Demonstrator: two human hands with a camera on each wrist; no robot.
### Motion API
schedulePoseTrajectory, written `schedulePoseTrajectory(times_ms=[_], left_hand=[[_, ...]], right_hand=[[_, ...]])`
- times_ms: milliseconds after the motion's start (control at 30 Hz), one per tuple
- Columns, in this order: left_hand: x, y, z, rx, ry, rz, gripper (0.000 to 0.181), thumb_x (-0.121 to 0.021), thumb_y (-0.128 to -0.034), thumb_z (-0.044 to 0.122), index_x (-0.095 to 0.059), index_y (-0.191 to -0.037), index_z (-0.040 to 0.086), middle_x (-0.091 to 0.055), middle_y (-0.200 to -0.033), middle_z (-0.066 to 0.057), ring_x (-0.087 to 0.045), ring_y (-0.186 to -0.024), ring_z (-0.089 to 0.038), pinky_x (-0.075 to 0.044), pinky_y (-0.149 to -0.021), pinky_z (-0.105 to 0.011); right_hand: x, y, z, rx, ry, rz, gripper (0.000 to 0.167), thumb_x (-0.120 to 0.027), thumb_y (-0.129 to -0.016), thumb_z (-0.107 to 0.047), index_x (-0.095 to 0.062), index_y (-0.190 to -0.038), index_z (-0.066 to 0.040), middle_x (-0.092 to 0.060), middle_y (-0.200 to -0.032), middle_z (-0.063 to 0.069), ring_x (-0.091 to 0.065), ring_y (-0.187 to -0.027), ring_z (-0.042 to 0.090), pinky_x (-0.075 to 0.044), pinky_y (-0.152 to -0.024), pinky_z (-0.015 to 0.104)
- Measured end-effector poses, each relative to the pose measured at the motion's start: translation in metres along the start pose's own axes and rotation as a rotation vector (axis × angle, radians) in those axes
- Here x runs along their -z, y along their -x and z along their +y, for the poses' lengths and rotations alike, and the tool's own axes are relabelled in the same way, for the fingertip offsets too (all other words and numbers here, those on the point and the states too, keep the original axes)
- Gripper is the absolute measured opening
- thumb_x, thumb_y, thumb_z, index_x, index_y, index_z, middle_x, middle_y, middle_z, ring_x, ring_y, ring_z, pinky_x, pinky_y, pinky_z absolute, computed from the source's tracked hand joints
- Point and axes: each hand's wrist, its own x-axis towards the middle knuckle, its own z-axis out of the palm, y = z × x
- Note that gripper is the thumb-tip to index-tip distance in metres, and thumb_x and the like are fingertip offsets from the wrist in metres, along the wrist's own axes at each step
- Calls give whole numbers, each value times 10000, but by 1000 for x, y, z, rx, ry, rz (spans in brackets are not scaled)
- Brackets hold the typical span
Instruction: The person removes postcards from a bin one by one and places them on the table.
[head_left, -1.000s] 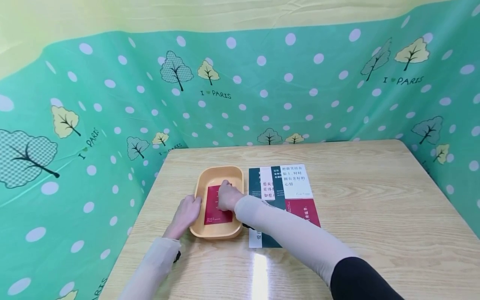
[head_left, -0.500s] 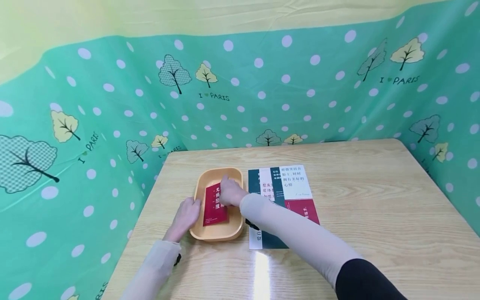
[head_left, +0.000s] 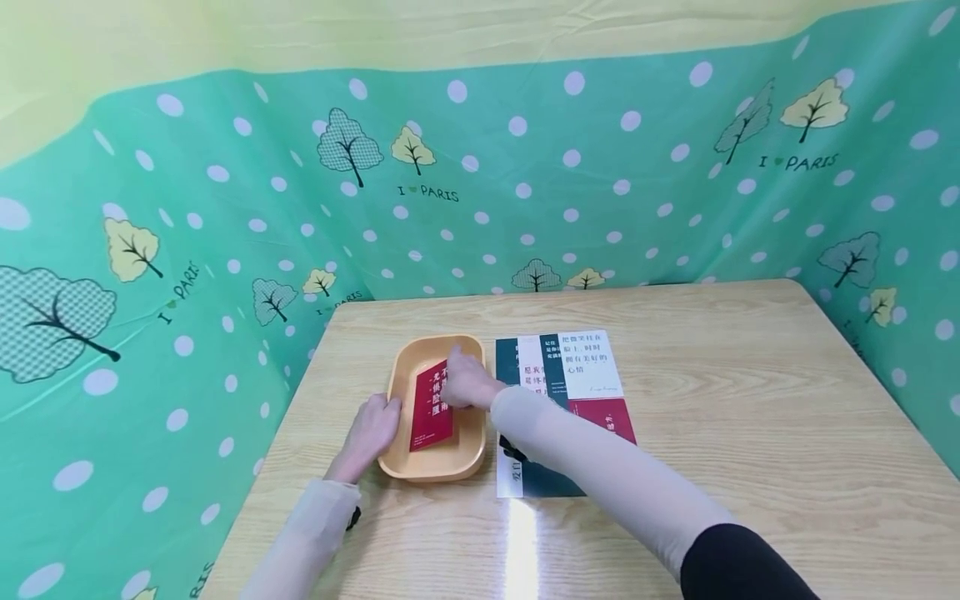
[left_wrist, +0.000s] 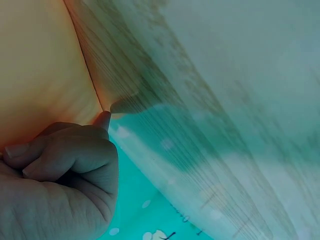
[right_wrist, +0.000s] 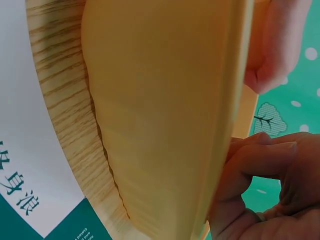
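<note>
A yellow-orange plastic basin [head_left: 468,435] stands on the left part of the table. My left hand [head_left: 372,429] grips its left side by the rim; in the left wrist view the fingers curl against the basin wall [left_wrist: 40,60]. Inside lies a red card [head_left: 430,418] with white Chinese characters, tilted within the basin. My right hand [head_left: 467,382] reaches in over the right rim and pinches the card near its upper right edge. In the right wrist view, that hand's [right_wrist: 265,185] thumb and fingers are bent together, but the rim hides the fingertips and the card.
Right of the basin lies a printed sheet or group of cards [head_left: 592,367] in dark green, white and red with Chinese text, partly covered by the right forearm. Wood-grain table [head_left: 750,400] extends to the right. A green dotted curtain [head_left: 525,208] surrounds the back and sides.
The right hand has shifted slightly right and up inside the basin. The red card has turned and tilted, and its white characters have come into view. The left hand keeps its hold.
</note>
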Motion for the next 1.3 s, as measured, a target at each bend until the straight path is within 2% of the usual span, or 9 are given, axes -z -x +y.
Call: schedulePoseTrajectory(times_ms=[133,300,600,833,1167,1300], left_hand=[[0,0,0,7,2,-6,441,-377,-1076,266,-629,-1141,-90,-629,-852,-168,-657,-679,-239,-570,-557,-344],[1,2,1,0,-19,5,412,-381,-1072,257,-638,-1064,-66,-608,-812,-154,-632,-655,-230,-543,-545,-341],[4,2,4,-11,-30,0,403,-370,-1071,256,-627,-996,-45,-583,-782,-148,-609,-633,-230,-519,-534,-344],[5,1,3,0,-28,-1,394,-378,-1066,260,-631,-996,-33,-586,-776,-144,-613,-623,-229,-522,-539,-337],[5,1,4,9,-17,-15,414,-377,-1069,256,-629,-1085,-73,-602,-812,-149,-628,-654,-224,-541,-553,-340],[5,1,3,8,-18,-7,407,-377,-1070,253,-634,-1066,-64,-600,-805,-144,-626,-657,-224,-538,-557,-340]], right_hand=[[5,4,0,-2,-23,-20,736,-732,-879,84,-326,-1487,-3,-630,-1080,213,-700,-732,256,-619,-591,388],[7,4,3,-17,-68,-46,775,-739,-871,96,-305,-1503,-18,-621,-1031,190,-698,-678,255,-598,-554,362],[12,8,3,-23,-97,-72,726,-736,-909,65,-299,-1484,-12,-635,-889,156,-657,-579,230,-555,-496,313],[14,11,5,-5,-91,-73,748,-753,-916,40,-290,-1503,-11,-665,-814,149,-672,-577,247,-529,-471,293],[15,15,7,11,-89,-57,806,-766,-917,30,-266,-1548,2,-644,-864,151,-672,-556,247,-562,-474,320],[17,16,8,14,-57,-65,753,-770,-925,12,-304,-1517,11,-649,-830,144,-690,-569,262,-567,-480,319]])
